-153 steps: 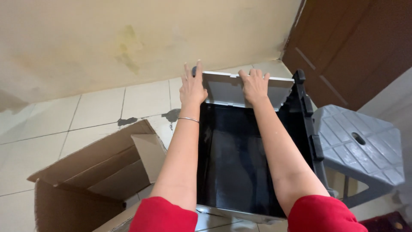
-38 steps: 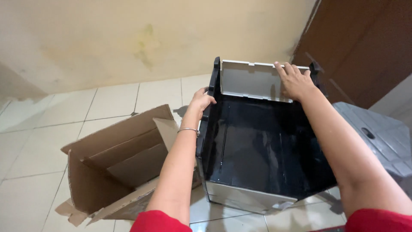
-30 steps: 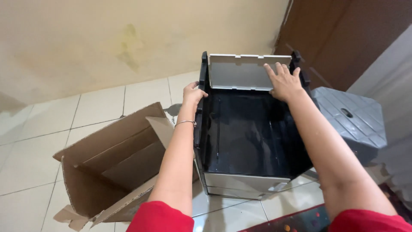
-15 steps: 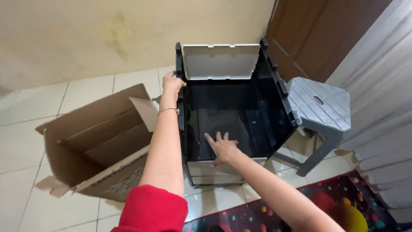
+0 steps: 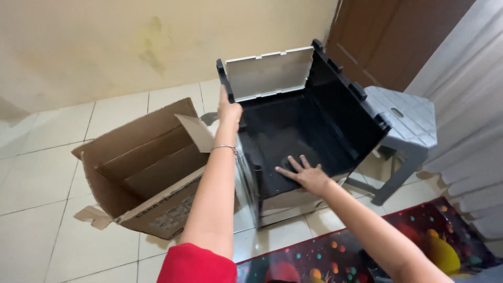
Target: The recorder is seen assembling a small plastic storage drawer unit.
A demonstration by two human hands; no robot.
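At about nine o'clock from where I stand lies an opened cardboard box (image 5: 141, 167), tipped on its side on the pale tile floor (image 5: 42, 173), flaps splayed and its mouth facing me. Just to its right, near the middle of my view, sits the thing I have hold of: a black plastic cabinet shell (image 5: 309, 131), lying on its back with the open side up and a pale grey panel (image 5: 270, 73) standing at its far end, toward twelve o'clock. My left hand (image 5: 229, 111) grips the shell's left wall near the top edge, fingers curled over the rim and clamped on it, a thin bangle on the wrist. My right hand (image 5: 306, 175) rests flat inside the shell, at about five o'clock from the left hand, fingers spread apart and pressing on the dark inner floor, gripping nothing. I judge this shell to be light for its bulk, thin moulded plastic, stiff along the ribbed edges but likely to flex in the broad walls. The glossy inside looks slippery under a flat palm, so the rims and the knobbed black edge on the right wall seem the surest places to hold. Farther right, at two o'clock, a grey plastic stool (image 5: 401, 115) stands close against the shell, with a curtain (image 5: 466, 105) beyond and a colourful dotted mat (image 5: 367, 251) under my right forearm.
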